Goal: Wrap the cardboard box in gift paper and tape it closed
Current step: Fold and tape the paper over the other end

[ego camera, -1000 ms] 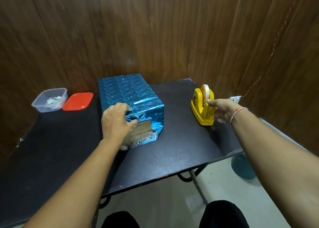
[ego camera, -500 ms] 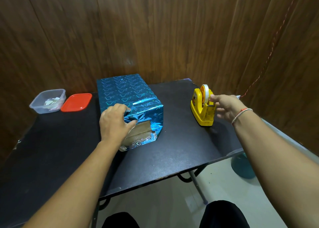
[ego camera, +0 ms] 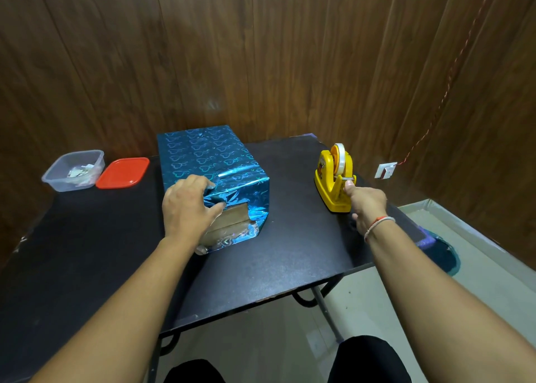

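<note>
Dark wood panelling closes in this corner of the room, and a thin red cord runs down the right-hand wall to a small white wall plate (ego camera: 385, 170). In front of it stands a black worktop (ego camera: 290, 255) on metal legs, over a pale floor.

The cardboard box (ego camera: 229, 223) sits near the middle of the worktop, towards the back, almost wholly covered in shiny blue gift paper (ego camera: 203, 153) printed with hearts. The near end is not closed: a patch of bare brown cardboard shows between the folded flaps, and a loose flap of paper lies crumpled along the bottom edge.

The left hand (ego camera: 188, 208) rests on the near top corner of the box, fingers spread and bent over the edge, pressing the folded paper down against the end face; its grip is a hold-down rather than a pinch.

Well apart to the right, close to the worktop's right edge, stands a yellow tape dispenser (ego camera: 333, 179) with a roll of clear tape (ego camera: 340, 157) upright in it. The right hand (ego camera: 367, 205), a thread bracelet on its wrist, reaches to the dispenser's front end. Its thumb is up at the cutter and the fingers are curled beneath; the grip looks closed at the tape's end, though the tape itself is too thin and clear to make out.

At the far left sit a clear plastic tub (ego camera: 72, 169) holding scraps of paper and, just beside it, a red lid (ego camera: 123, 172) lying flat.
</note>
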